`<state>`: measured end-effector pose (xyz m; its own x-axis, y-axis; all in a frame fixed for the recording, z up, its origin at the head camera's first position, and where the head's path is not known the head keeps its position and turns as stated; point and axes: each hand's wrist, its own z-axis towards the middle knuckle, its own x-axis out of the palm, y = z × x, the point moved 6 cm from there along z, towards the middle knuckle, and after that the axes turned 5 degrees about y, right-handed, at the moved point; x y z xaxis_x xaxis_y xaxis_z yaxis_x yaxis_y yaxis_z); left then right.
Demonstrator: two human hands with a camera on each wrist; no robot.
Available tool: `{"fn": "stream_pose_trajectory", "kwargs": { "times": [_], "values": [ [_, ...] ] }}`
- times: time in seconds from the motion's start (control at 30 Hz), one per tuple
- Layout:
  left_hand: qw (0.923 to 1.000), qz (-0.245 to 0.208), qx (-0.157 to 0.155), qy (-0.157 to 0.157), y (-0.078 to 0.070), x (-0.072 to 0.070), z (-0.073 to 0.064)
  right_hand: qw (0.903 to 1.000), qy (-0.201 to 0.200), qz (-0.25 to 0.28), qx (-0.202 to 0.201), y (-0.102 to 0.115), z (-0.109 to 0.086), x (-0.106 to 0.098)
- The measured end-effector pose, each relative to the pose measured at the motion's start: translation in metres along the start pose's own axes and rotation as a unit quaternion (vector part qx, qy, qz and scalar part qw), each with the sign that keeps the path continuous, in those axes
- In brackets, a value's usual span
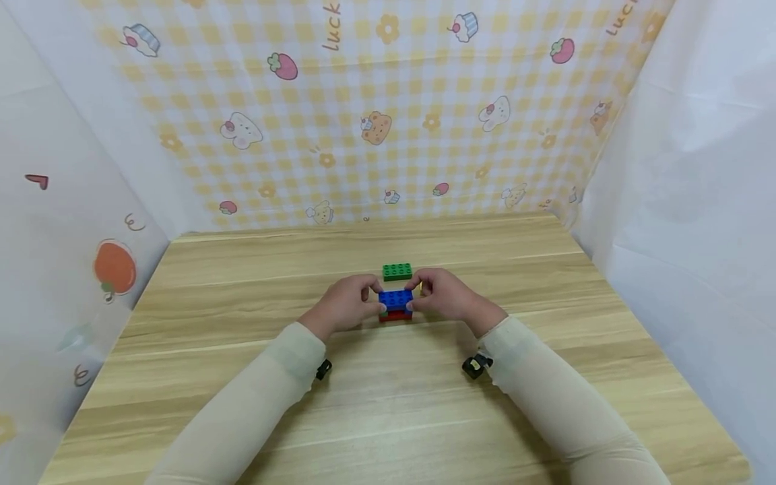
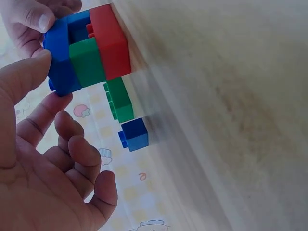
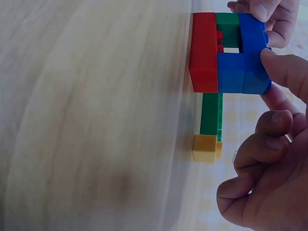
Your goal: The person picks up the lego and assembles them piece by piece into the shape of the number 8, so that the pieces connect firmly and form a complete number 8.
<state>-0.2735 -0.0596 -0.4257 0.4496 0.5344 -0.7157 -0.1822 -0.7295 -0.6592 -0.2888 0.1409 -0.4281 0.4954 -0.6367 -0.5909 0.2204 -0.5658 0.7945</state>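
A long blue brick (image 1: 395, 299) forms the top layer of a small stack. My left hand (image 1: 347, 303) pinches its left end between thumb and index finger. The right hand (image 1: 448, 296) pinches the opposite end in the same way. Beneath it, a small green brick (image 2: 87, 61) sits at the left and a small blue brick (image 3: 230, 72) at the right, with a gap between them. Both stand on a long red brick (image 3: 204, 53) at the bottom, whose studs show through the gap. The other fingers of each hand curl loosely beside the stack.
Behind the stack lies a loose long green brick (image 1: 397, 271). A loose small yellow brick (image 3: 204, 147) is to the right, partly behind the right hand in the head view. Another loose small blue brick (image 2: 135, 134) shows in the left wrist view. A patterned cloth (image 1: 388, 81) hangs behind the wooden table (image 1: 388, 417).
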Motion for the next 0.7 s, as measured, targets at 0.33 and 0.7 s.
{"fn": "stream_pose_trajectory", "kwargs": {
  "times": [0.33, 0.7],
  "values": [
    [0.9994, -0.03, -0.005, -0.017, 0.013, -0.017, 0.003, 1.0, 0.009, -0.004, 0.003, 0.0, 0.002, 0.0],
    [0.9986, -0.01, -0.048, -0.017, 0.032, -0.025, 0.018, 1.0, 0.008, -0.006, 0.001, -0.002, 0.002, 0.0]
  ]
}}
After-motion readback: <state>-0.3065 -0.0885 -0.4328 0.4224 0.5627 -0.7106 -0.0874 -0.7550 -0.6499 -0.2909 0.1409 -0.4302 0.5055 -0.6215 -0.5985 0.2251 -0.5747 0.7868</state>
